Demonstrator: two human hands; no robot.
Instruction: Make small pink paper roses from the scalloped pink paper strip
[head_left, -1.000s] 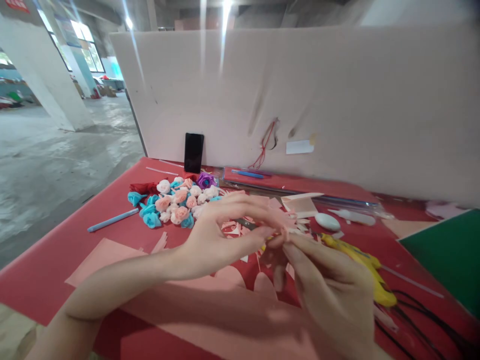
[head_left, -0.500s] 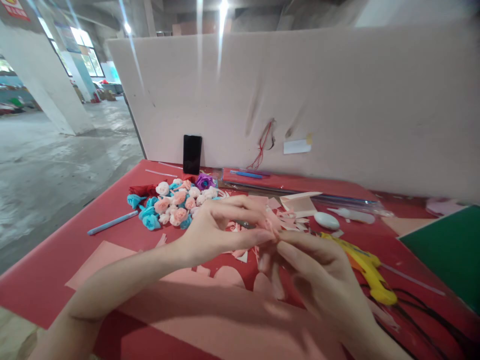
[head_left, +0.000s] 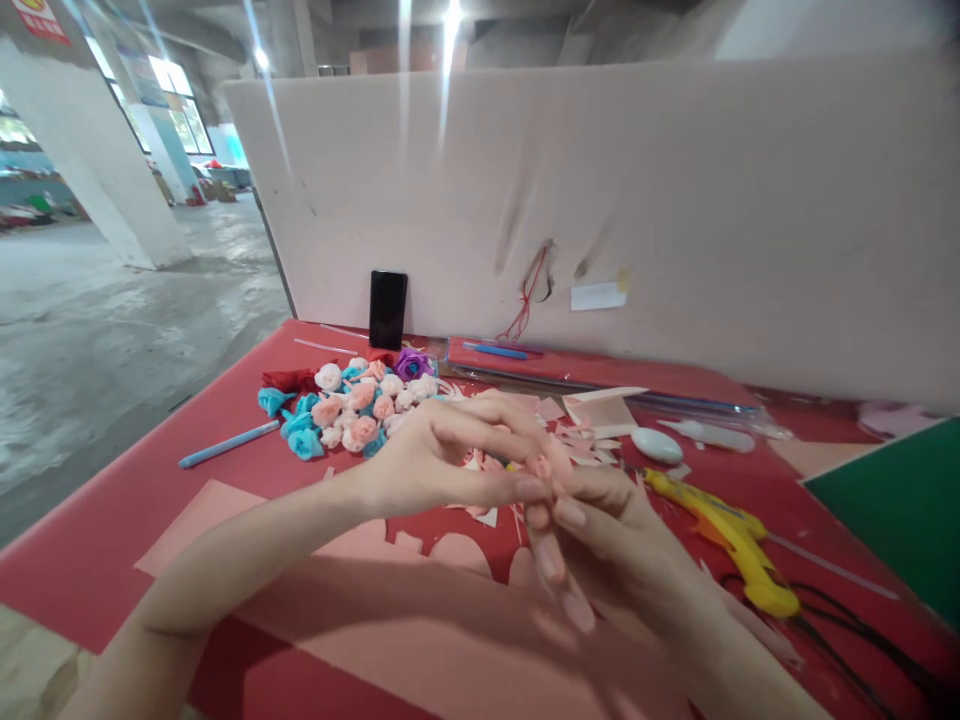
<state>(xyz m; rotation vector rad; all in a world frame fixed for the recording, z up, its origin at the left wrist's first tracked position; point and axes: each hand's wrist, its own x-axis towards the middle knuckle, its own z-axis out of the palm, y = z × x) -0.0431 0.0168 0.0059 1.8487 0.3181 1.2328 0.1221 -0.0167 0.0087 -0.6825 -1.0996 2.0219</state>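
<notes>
Between the fingertips of both hands is a small pink paper flower [head_left: 546,466], mostly covered by the fingers. My left hand [head_left: 450,455] pinches it from the left with thumb and fingers. From the right, the thumb and forefinger of my right hand [head_left: 615,530] close on it, its other fingers curling beneath. A large sheet of pink paper [head_left: 420,640] with rounded cut edges lies under the hands. Pink paper scraps [head_left: 487,462] are scattered just behind them. Left of the hands sits a heap of finished paper flowers [head_left: 360,400] in pink, white, blue, red and purple.
A yellow glue gun [head_left: 727,525] with a black cord lies at the right, near a white oval object [head_left: 656,444] and a small bottle [head_left: 709,435]. A dark phone [head_left: 388,310] leans on the white board [head_left: 675,200]. A blue pen [head_left: 229,444] lies left.
Both hands stay together on the pink flower. My right hand has shifted a little left and its lower fingers have swung down; the flower's small rolled centre now shows between the fingertips.
</notes>
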